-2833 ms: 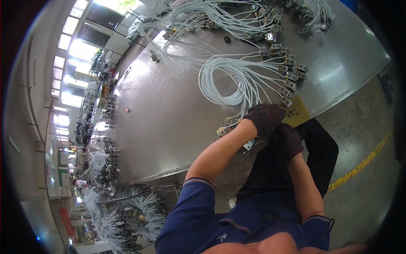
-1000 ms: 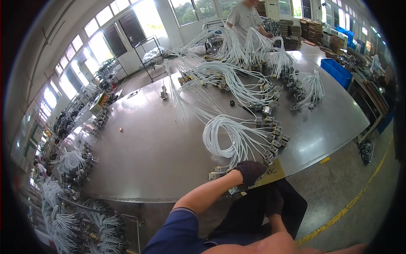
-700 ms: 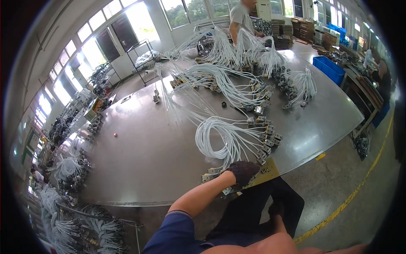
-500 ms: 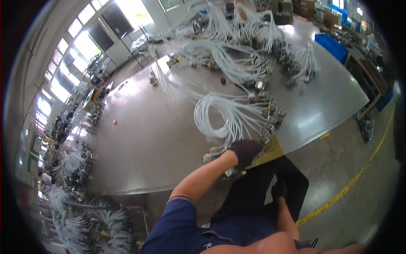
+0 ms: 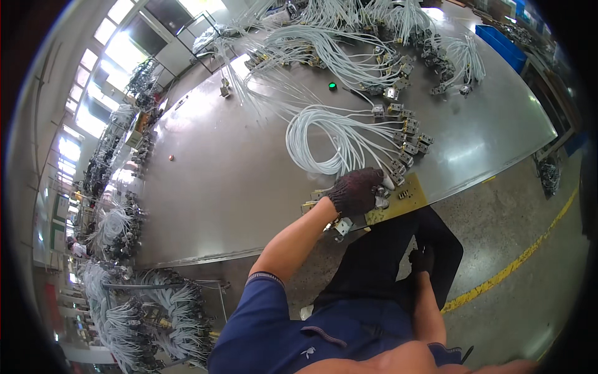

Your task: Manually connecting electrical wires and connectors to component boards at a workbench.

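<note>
the left hand, in a dark knitted glove, is being rested at the near edge of the grey metal bench, its fingers curled over small metal connector parts beside a yellowish flat board. a coiled bundle of white cables is lying just beyond. the right hand, also gloved, is being held low against the dark trousers; its fingers' state cannot be told.

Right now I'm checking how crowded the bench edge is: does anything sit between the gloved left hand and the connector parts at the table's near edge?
Nothing visible does. The left hand already rests on the connector parts by the brass plate. The coil of white cables lies beyond it, farther up the table. The right hand hangs below the table edge.
</note>
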Demonstrator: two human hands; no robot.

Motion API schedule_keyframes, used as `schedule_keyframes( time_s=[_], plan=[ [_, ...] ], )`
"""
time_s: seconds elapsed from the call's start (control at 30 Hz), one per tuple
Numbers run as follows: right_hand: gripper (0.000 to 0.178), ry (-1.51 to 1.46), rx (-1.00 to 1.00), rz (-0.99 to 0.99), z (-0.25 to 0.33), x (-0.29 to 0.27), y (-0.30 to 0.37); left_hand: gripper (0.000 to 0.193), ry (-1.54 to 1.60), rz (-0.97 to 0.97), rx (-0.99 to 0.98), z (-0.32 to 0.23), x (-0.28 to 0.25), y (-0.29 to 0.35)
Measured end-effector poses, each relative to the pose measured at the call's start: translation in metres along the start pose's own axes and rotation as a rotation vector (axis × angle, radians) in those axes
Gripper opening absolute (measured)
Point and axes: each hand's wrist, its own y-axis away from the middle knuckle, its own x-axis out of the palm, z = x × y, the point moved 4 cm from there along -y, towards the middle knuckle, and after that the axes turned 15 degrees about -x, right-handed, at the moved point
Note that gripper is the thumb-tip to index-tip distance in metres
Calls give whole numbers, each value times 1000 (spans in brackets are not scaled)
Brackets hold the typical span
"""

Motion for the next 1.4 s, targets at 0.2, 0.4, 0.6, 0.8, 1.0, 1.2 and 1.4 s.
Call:
schedule_keyframes(
  time_s=[0.2,0.4,0.6,0.8,1.0,1.2,1.4],
  plan=[
    [13,-167,35,-180,14,-6,3,32,204,-60,-96,-2,2,3],
    [12,-111,21,-128,23,-8,5,35,543,-62,-111,-2,17,-17],
    [15,-170,-49,-177,28,-10,7,35,1020,-65,-48,-5,19,-26],
    [23,-359,-243,-113,105,-24,12,39,422,-143,-104,-5,30,-21],
    [28,-404,-579,-92,200,-28,11,45,473,-205,-73,-4,30,-16],
    [29,-504,-403,295,299,-8,13,45,787,-212,-67,-8,19,-16],
    [39,-299,-133,423,334,32,-33,45,622,-150,-79,-13,23,-15]
  ],
)
